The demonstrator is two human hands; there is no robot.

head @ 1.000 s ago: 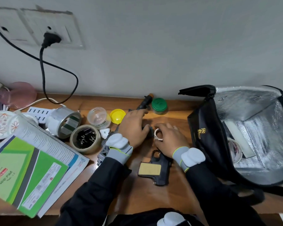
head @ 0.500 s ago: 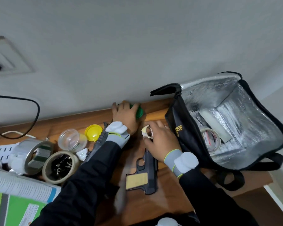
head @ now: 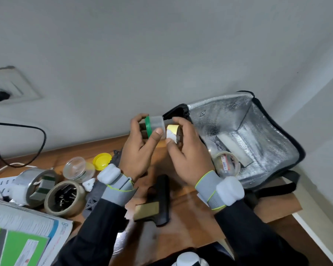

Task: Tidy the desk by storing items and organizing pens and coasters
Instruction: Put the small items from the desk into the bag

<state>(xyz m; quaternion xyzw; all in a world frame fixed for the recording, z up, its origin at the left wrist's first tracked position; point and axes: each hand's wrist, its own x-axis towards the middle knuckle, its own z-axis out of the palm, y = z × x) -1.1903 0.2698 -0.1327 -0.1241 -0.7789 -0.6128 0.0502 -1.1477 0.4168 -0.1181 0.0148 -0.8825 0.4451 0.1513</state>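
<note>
Up comes the left hand (head: 138, 150): half a second ago it was clamped on the green-lidded jar (head: 156, 124) at the back of the desk (head: 190, 217). Now the jar is off the wood, tipped on its side in the air, fingers curled round lid and body. The right hand (head: 186, 154) has risen too, from low by the bag (head: 273, 150) up level with the jar, its fingers pinching a small white-and-yellow roll (head: 172, 134). Jar and roll sit just beside each other, right at the open bag's mouth.

My read: two more items are about to go in, so the storing is moving along. Already inside the silver lining are a tape ring (head: 227, 164) and a pale block (head: 235, 148). Still out on the desk are a black pistol-shaped thing (head: 161, 198), a yellow lid (head: 102, 161), a clear tub (head: 76, 168), a ring of binder clips (head: 64, 197) and books (head: 27, 233). Pens and coasters? None I can pick out.

Writing: red print on the tape ring's label is too small to read, and the book covers are blurred beyond reading.
</note>
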